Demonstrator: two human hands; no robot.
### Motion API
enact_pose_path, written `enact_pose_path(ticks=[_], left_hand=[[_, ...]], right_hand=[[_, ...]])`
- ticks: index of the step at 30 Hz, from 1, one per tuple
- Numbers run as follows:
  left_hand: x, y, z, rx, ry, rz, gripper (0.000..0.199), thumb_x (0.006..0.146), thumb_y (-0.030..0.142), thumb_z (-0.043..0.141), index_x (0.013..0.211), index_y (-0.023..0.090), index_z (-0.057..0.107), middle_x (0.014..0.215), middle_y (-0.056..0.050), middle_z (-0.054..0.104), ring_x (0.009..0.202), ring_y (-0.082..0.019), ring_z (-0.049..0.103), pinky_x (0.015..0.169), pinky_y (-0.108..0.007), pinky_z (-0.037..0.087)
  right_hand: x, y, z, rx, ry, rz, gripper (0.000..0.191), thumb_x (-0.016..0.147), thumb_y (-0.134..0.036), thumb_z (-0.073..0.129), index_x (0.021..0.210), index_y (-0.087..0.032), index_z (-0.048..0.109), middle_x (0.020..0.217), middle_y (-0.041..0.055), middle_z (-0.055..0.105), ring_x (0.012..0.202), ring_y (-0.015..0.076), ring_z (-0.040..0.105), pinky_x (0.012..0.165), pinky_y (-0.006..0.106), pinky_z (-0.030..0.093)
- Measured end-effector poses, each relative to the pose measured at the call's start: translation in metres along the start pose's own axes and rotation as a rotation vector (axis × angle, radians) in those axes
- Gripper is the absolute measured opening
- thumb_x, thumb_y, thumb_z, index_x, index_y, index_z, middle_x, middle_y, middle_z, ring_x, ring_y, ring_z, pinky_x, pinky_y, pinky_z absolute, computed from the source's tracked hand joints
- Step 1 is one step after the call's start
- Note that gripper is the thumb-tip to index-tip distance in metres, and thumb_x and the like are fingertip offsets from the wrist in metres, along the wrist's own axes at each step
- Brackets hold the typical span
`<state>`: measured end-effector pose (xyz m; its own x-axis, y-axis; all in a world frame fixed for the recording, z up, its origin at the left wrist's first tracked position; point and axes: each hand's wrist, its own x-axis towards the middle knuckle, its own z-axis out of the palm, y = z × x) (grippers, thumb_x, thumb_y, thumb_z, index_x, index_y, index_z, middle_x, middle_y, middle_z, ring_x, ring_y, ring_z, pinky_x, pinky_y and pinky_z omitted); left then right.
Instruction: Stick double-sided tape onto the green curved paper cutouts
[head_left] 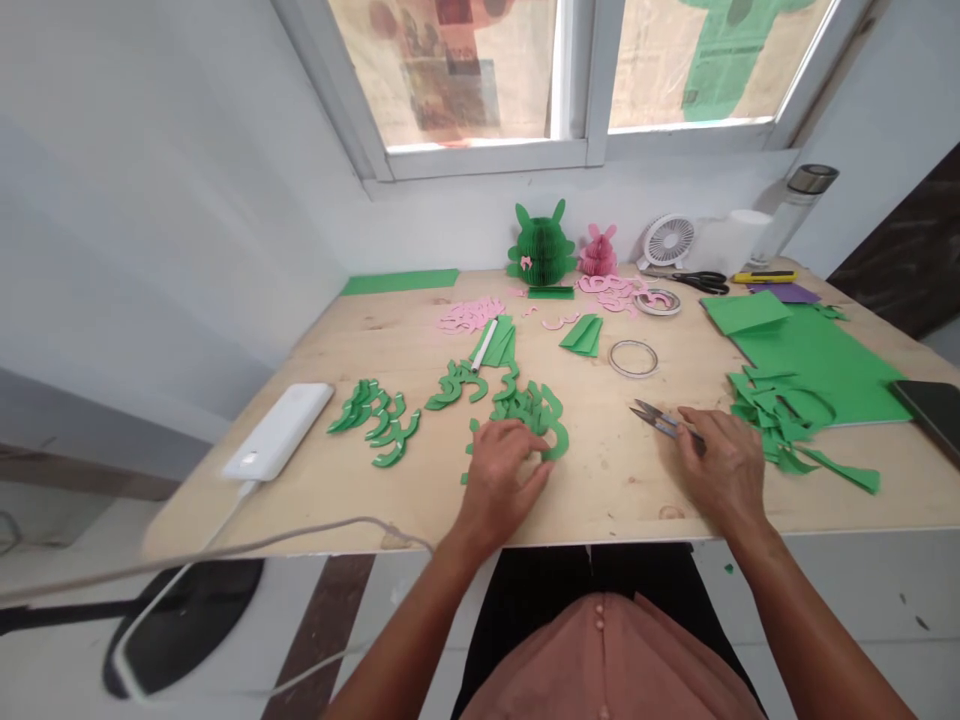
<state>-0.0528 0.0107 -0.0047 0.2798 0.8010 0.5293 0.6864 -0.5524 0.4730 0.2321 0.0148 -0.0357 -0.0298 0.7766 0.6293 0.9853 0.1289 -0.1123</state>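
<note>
My left hand rests on the table at the near edge of a pile of green paper cutouts. Its fingers are curved over the pieces, with thumb and forefinger apart beside a curved cutout. My right hand is closed around a small pair of thread snips, whose blades point left and stand slightly apart. Green paper scraps lie just beyond that hand. Overlapping curved green pieces with white strips are laid out at the left, and another green cluster sits near the pile.
A white power bank with a cable is at the left. Behind are a white pen, pink cutouts, tape rolls, a green honeycomb paper figure and a small fan. Green sheets and a phone lie right.
</note>
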Motion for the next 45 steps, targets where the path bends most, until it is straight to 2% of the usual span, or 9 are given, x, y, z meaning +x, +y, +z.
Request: enact_pose_path(ticks=[4, 9, 23, 31, 40, 45], left_hand=[[-0.015, 0.019, 0.02, -0.042, -0.086, 0.068, 0.01, 0.076, 0.018, 0.06, 0.084, 0.023, 0.057, 0.083, -0.001, 0.067, 0.096, -0.022, 0.056, 0.089, -0.042, 0.036], [-0.022, 0.021, 0.033, 0.011, -0.129, 0.064, 0.012, 0.074, 0.017, 0.062, 0.084, 0.023, 0.058, 0.085, -0.003, 0.066, 0.097, -0.024, 0.055, 0.09, -0.044, 0.035], [-0.022, 0.026, 0.026, -0.011, -0.098, 0.027, 0.012, 0.08, 0.018, 0.057, 0.091, 0.02, 0.062, 0.093, -0.004, 0.067, 0.101, -0.023, 0.053, 0.092, -0.043, 0.037], [-0.021, 0.026, 0.027, 0.057, -0.2, 0.154, 0.029, 0.083, 0.021, 0.054, 0.112, 0.019, 0.059, 0.122, -0.006, 0.062, 0.125, -0.029, 0.042, 0.104, -0.05, 0.027], [-0.023, 0.026, 0.028, 0.065, -0.22, 0.153, 0.024, 0.084, 0.022, 0.053, 0.106, 0.02, 0.062, 0.117, -0.004, 0.064, 0.125, -0.028, 0.043, 0.107, -0.05, 0.024], [-0.024, 0.027, 0.027, 0.058, -0.221, 0.148, 0.024, 0.084, 0.023, 0.053, 0.107, 0.021, 0.061, 0.118, -0.003, 0.064, 0.125, -0.027, 0.043, 0.107, -0.05, 0.024]], right_hand=[[0.0, -0.001, -0.001, -0.011, -0.011, -0.009, 0.02, 0.084, -0.024, 0.05, 0.097, -0.017, 0.064, 0.087, 0.0076, 0.068, 0.082, 0.0237, 0.055, 0.075, 0.035, 0.034], [0.0, -0.001, -0.001, -0.016, -0.021, -0.007, 0.02, 0.084, -0.024, 0.05, 0.097, -0.017, 0.064, 0.088, 0.0076, 0.068, 0.082, 0.0236, 0.055, 0.076, 0.035, 0.034], [0.002, -0.003, -0.002, 0.037, -0.025, 0.035, 0.02, 0.083, -0.022, 0.051, 0.098, -0.018, 0.064, 0.089, 0.0071, 0.068, 0.083, 0.0226, 0.056, 0.076, 0.035, 0.035], [0.001, -0.007, -0.004, 0.049, -0.038, 0.064, 0.02, 0.083, -0.021, 0.052, 0.098, -0.017, 0.064, 0.09, 0.0068, 0.068, 0.087, 0.0225, 0.056, 0.078, 0.035, 0.035], [0.001, -0.008, -0.006, 0.071, -0.042, 0.061, 0.02, 0.084, -0.02, 0.051, 0.098, -0.017, 0.065, 0.091, 0.0075, 0.068, 0.088, 0.0231, 0.057, 0.078, 0.035, 0.036], [0.0, -0.006, -0.007, 0.088, -0.003, 0.087, 0.02, 0.085, -0.021, 0.049, 0.096, -0.017, 0.065, 0.092, 0.0073, 0.069, 0.087, 0.023, 0.058, 0.079, 0.036, 0.038]])
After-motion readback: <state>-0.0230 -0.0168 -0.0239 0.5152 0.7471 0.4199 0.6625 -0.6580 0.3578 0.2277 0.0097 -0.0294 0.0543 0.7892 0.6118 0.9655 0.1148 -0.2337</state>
